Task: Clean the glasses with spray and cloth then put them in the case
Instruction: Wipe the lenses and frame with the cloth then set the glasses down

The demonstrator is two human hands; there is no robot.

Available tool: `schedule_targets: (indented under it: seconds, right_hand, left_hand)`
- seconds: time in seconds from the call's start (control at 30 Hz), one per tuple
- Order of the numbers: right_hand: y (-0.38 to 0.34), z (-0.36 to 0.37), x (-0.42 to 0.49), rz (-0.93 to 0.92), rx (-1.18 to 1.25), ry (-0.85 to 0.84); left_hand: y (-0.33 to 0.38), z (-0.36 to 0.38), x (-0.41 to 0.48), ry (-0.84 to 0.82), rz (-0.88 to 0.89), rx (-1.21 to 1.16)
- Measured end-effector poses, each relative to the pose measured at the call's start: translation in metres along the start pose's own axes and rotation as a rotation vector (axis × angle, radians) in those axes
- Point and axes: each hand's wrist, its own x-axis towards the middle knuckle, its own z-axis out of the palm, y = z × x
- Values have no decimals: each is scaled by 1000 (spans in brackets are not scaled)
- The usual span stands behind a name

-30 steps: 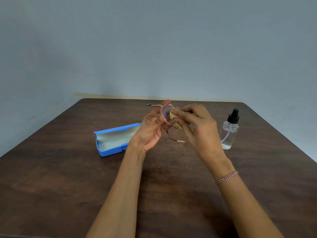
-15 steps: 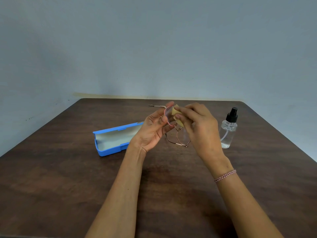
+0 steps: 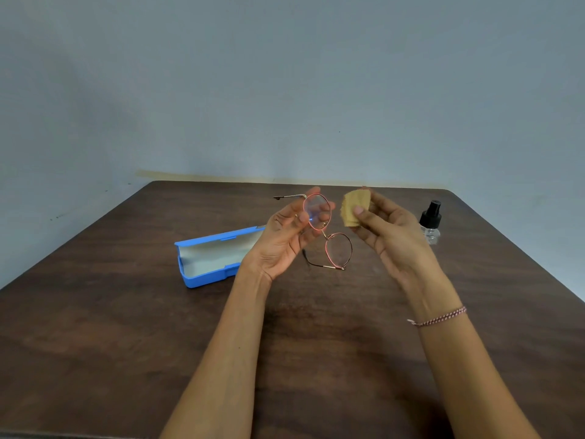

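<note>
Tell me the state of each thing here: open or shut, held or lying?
glasses: unfolded, held in the air by the left hand.
cloth: folded, pinched in the right hand, apart from the glasses.
case: open, lying on the table.
spray bottle: upright, partly hidden behind the right hand.

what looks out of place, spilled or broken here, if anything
Nothing stands out. The left hand holds the glasses tilted above the table; the right hand pinches the cloth beside them. The blue case lies open, and the spray bottle stands upright with no spill visible.
</note>
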Motion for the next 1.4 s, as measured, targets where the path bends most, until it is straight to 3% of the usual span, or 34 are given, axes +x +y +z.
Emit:
schedule_targets:
  seconds: [0.13, 0.4, 0.63, 0.87, 1.0, 1.2, 1.4]
  right_hand:
    - [-1, 1, -4, -101, -223, 90]
    - [6, 11, -9, -623, -763, 316]
    - [9, 14, -13, -936, -823, 335]
    - [20, 18, -15, -916, -1017, 67]
    - [20, 21, -18, -883, -992, -134]
    - [19, 19, -15, -876, -968, 31]
    - [21, 19, -12, -771, -860, 52]
  left_hand:
    - [1, 3, 0, -13, -10, 5]
    - [-4, 10, 0, -31, -39, 44]
    - [-9, 15, 1, -57, -52, 56]
    - [-14, 15, 6, 9, -26, -7]
    - [-7, 7, 6, 28, 27, -101]
    - [-9, 9, 6, 6, 6, -62]
    - [-9, 7, 5, 25, 0, -87]
